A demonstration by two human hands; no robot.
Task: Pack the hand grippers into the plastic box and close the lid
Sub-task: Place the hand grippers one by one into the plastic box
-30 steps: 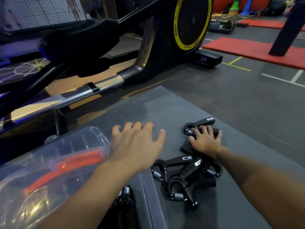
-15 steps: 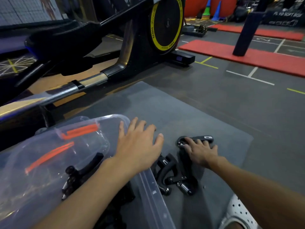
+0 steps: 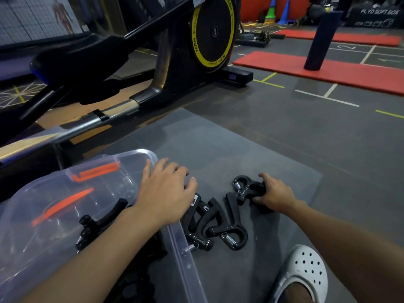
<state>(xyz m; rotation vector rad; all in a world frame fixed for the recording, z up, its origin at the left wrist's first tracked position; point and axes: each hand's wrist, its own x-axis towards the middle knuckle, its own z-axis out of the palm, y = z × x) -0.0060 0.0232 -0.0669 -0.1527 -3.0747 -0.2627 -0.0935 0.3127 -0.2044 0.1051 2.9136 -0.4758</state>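
right hand (image 3: 276, 194) now curled round hand gripper (image 3: 247, 190); left hand (image 3: 166, 193) unmoved

One hand gripper (image 3: 247, 189) in right hand (image 3: 276, 195), left hand (image 3: 166, 193) over plastic box (image 3: 182, 250)

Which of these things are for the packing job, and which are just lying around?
For the job: plastic box, loose hand grippers beside it, the hand gripper the right hand grips, left hand over the box's edge.
Just lying about: exercise machine, red mat, cones, white shoe.
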